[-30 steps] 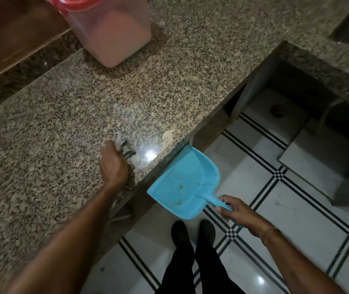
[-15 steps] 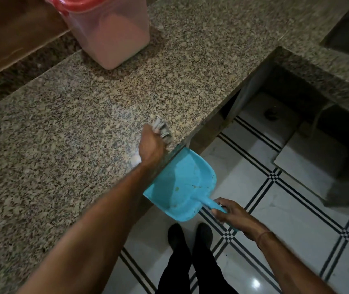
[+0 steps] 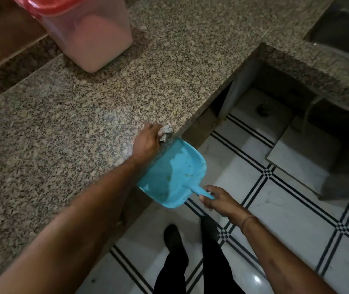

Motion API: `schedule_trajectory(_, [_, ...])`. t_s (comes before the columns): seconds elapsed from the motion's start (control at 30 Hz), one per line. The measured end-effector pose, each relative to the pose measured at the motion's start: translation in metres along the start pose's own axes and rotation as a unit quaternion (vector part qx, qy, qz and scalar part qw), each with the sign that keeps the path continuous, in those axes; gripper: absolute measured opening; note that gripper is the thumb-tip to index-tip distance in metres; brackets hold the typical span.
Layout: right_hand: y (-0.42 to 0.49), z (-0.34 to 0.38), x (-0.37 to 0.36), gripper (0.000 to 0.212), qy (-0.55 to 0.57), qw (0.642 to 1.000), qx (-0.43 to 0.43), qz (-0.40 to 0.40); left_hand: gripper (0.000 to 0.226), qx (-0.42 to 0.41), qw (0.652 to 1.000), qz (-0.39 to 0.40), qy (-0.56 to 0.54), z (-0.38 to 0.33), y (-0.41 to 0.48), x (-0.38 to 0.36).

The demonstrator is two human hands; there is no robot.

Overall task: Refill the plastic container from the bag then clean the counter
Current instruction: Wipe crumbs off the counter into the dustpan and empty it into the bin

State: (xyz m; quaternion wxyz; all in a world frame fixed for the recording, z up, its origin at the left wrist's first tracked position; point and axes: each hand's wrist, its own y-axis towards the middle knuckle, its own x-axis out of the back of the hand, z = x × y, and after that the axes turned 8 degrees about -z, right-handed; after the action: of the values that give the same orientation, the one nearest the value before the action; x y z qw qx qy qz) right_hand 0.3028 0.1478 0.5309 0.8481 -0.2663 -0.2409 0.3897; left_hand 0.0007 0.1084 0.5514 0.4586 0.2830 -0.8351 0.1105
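1. Head view, looking down over a speckled granite table (image 3: 80,115) that turns a corner at the upper right, with a white tiled floor (image 3: 286,209) crossed by dark double lines below it.
2. At the table's front edge, the left hand (image 3: 147,143) is closed around a small crumpled grey cloth (image 3: 166,132), its fingers curled tight on it; the cloth presses on the stone right at the edge.
3. Just beneath that edge, a light blue dustpan (image 3: 173,175) is held with its open mouth up against the table's side, directly under the cloth. A few small crumbs and smears lie inside the pan.
4. The right hand (image 3: 220,201) grips the dustpan's short handle, fingers wrapped around it, out over the floor. A thin band circles that wrist.
5. The plastic container (image 3: 88,37) stands at the far side of the table, well apart from both hands. It is translucent, has a red lid, and holds a pale pinkish powder.
6. Two legs in dark trousers and dark shoes stand on the floor below the dustpan.
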Motion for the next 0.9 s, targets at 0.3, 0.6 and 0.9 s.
schedule_trajectory(0.3, [0.009, 0.011, 0.018, 0.005, -0.027, 0.998, 0.018, 0.045, 0.015, 0.083, 0.993, 0.026, 0.08, -0.026, -0.005, -0.002])
schedule_trajectory(0.6, [0.025, 0.006, 0.04, 0.019, -0.049, 0.996, 0.006, 0.077, 0.017, 0.093, 0.988, -0.014, 0.122, -0.048, -0.062, -0.011])
schedule_trajectory(0.9, [0.034, -0.003, 0.042, 0.017, -0.054, 0.993, 0.013, 0.102, 0.019, 0.179, 0.968, -0.162, 0.07, -0.036, -0.053, 0.013])
